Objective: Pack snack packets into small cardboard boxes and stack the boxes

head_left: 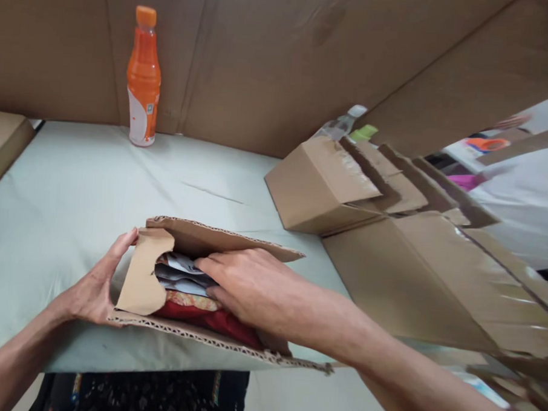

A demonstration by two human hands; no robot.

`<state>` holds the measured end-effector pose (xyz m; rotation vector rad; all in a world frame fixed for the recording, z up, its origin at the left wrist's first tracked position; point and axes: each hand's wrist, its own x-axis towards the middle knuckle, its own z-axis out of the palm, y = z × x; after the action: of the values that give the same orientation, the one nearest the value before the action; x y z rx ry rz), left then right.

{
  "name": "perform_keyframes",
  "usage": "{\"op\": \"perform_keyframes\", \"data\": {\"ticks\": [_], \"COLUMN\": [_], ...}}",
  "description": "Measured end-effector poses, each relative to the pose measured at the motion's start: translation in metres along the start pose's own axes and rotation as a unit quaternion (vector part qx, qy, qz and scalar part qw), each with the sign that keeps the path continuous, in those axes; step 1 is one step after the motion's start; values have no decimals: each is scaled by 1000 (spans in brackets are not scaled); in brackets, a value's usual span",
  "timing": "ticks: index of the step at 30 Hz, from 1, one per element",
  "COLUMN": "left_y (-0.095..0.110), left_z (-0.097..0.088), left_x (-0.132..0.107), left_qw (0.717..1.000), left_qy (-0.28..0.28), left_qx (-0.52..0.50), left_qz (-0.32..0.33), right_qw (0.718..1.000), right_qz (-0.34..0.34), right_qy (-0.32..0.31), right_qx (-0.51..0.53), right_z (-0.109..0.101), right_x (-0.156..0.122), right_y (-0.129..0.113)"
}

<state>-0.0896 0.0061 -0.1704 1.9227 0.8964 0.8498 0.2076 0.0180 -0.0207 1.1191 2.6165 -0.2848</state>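
A small open cardboard box (139,272) sits at the near edge of the table, its flaps raised. My left hand (95,285) grips its left end, thumb at the far corner and fingers at the near one. Inside the box stand white-and-silver packets (182,274), beside a red packet (187,311) with a patterned top. My right hand (256,283) reaches in from the right, thumb and fingers closed about the top of a white-and-silver packet. Its other fingertips are hidden inside the box.
An orange drink bottle (144,81) stands upright against the cardboard wall (244,65) at the back. Larger open cartons (302,182) fill the right side, with a clear bottle (343,124) behind them. Another carton (4,142) lies at the left edge. A person in white (523,204) is at far right.
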Motion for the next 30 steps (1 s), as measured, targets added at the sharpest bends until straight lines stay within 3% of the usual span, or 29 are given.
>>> {"op": "perform_keyframes", "data": {"ticks": [5,8,13,19,30], "left_y": [21,26,26,20,19], "left_z": [2,2,2,1,4], "left_x": [4,7,8,7,9], "left_qw": [998,998,997,998,998], "left_qy": [19,19,24,16,14], "left_qx": [29,32,26,26,3], "left_qz": [47,57,64,63,55], "right_qw": [998,998,997,997,999], "right_qz": [47,55,31,24,28], "right_qy": [-20,-30,6,-9,-15], "right_qx": [-21,22,72,75,-29], "right_z": [4,3,5,6,10], "right_x": [10,8,1,3,11], "right_y": [-10,-12,-10,-1,-14]}}
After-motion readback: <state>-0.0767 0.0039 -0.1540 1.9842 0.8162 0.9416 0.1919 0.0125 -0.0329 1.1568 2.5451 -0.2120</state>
